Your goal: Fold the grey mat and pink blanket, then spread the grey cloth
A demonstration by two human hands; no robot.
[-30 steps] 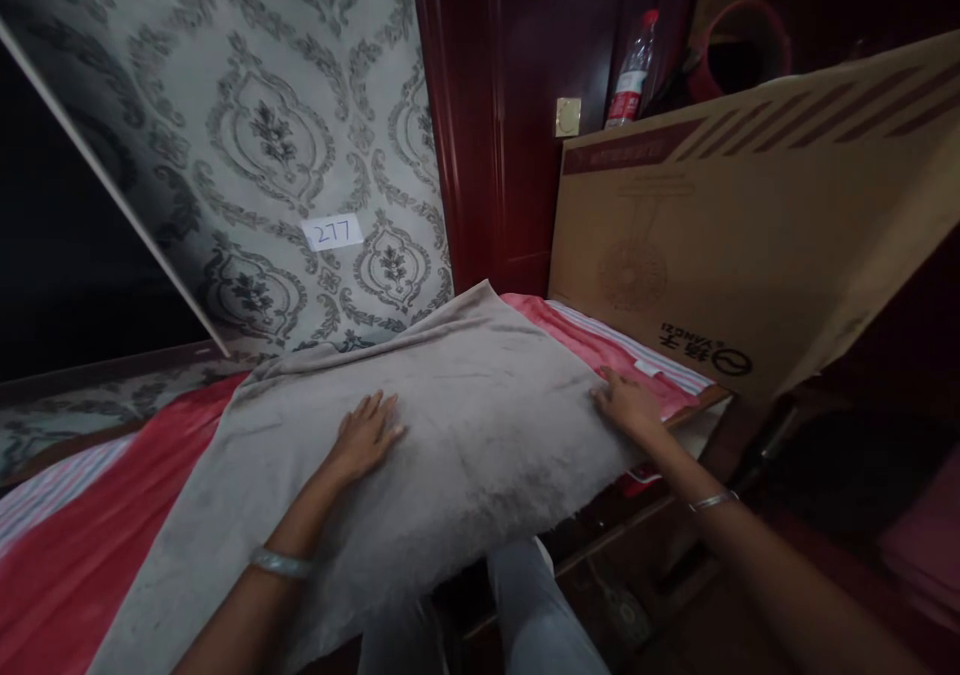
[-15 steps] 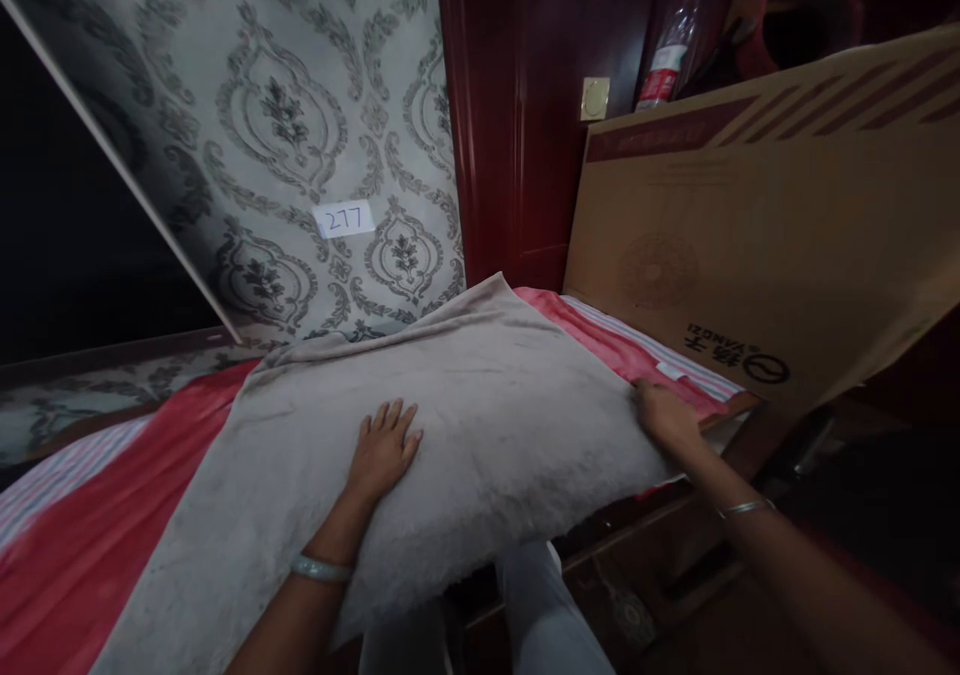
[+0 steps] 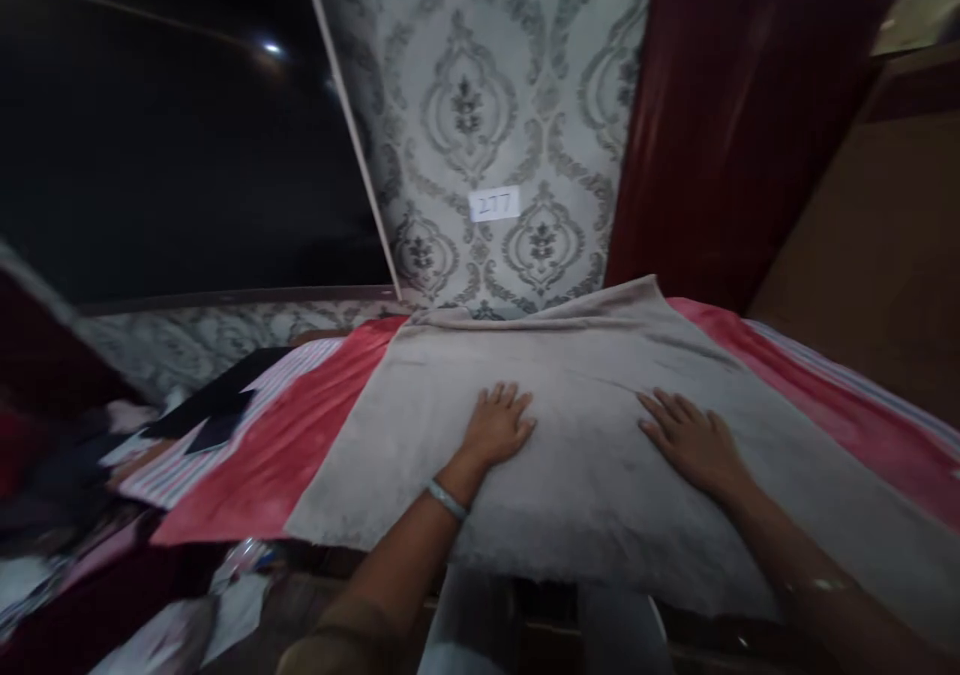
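A grey plush cloth [image 3: 577,475] lies spread over a surface in front of me, its near edge hanging over the front. My left hand [image 3: 499,423] rests palm down on its middle, fingers spread, holding nothing. To the right, my right hand [image 3: 690,440] also lies on the cloth with its fingers stretched apart. Beneath the grey cloth a red cloth [image 3: 322,425] shows at both sides, and below that a striped cloth [image 3: 289,375]. Low folds run along the far edge of the grey cloth, near the wall.
A large dark screen [image 3: 187,145] stands at the back left. Behind the cloths is patterned wallpaper [image 3: 469,105] bearing a paper label [image 3: 495,203] marked 277. A cardboard box [image 3: 885,225] stands at the right. Mixed items, including a plastic bag [image 3: 244,565], lie at the lower left.
My right hand has left the cloth's right edge and now lies flat nearer the middle. The view has turned left, bringing more of the screen and the left-side clutter into sight.
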